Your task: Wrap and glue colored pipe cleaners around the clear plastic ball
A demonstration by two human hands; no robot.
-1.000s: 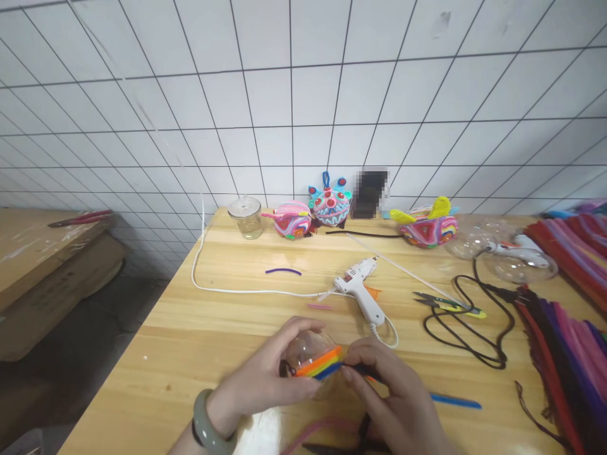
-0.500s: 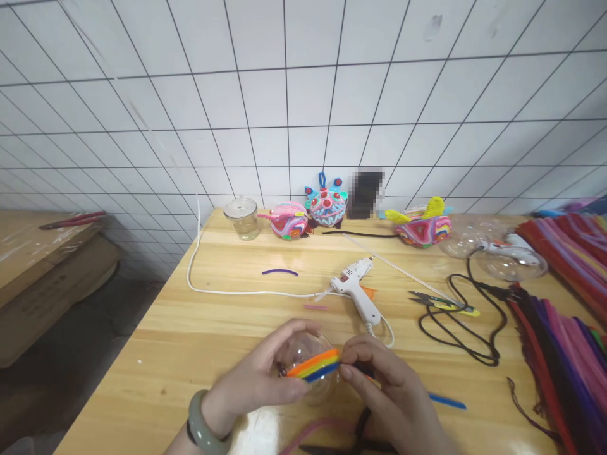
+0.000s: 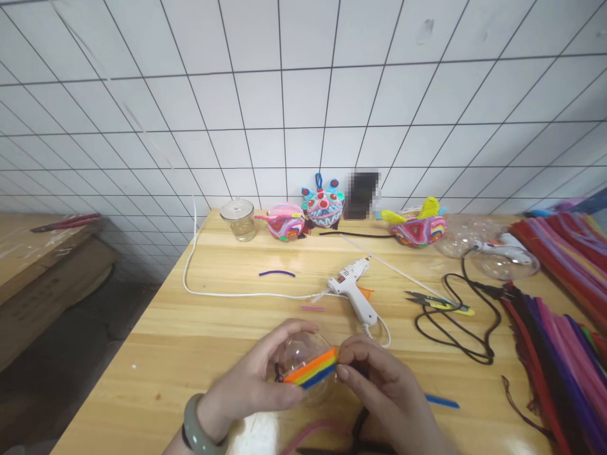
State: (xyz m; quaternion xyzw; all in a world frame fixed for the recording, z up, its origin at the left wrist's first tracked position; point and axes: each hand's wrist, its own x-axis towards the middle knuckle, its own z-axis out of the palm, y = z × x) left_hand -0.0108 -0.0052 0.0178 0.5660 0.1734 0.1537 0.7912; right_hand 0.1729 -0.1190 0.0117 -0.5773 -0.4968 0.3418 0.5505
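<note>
1. Nearest the camera, a pink fuzzy pipe cleaner [image 3: 308, 435] curved across the wooden table [image 3: 190, 335] at the bottom edge, with a dark strand beside it.
2. The left hand [image 3: 258, 379], a grey-green bangle [image 3: 196, 430] on its wrist, was cupped around a clear plastic ball [image 3: 301, 351], thumb below and fingers curled over the top, gripping it.
3. A band of orange, yellow and blue pipe cleaners [image 3: 310, 368] ran around the ball's middle.
4. The right hand [image 3: 384, 392] had its fingertips pressed together on the right end of that band, pinching it against the ball.
5. The ball was held just above the table's near edge, between the two hands.
6. A blue pipe cleaner piece [image 3: 442, 401] lay just right of the right hand.
7. Farther back lay a white hot-glue gun [image 3: 353, 294], its white cord [image 3: 208, 292] trailing left, with a short pink piece [image 3: 313, 308] and a purple piece [image 3: 277, 273] near it.
8. To the right were small thread snips [image 3: 439, 302], a looped black cable [image 3: 459, 328] and a heap of coloured pipe cleaners [image 3: 559, 316].
9. Along the tiled wall [image 3: 303, 95] stood a glass jar [image 3: 239, 219], three colourful pipe-cleaner figures [image 3: 323, 205] and clear plastic half-spheres [image 3: 509, 262].
</note>
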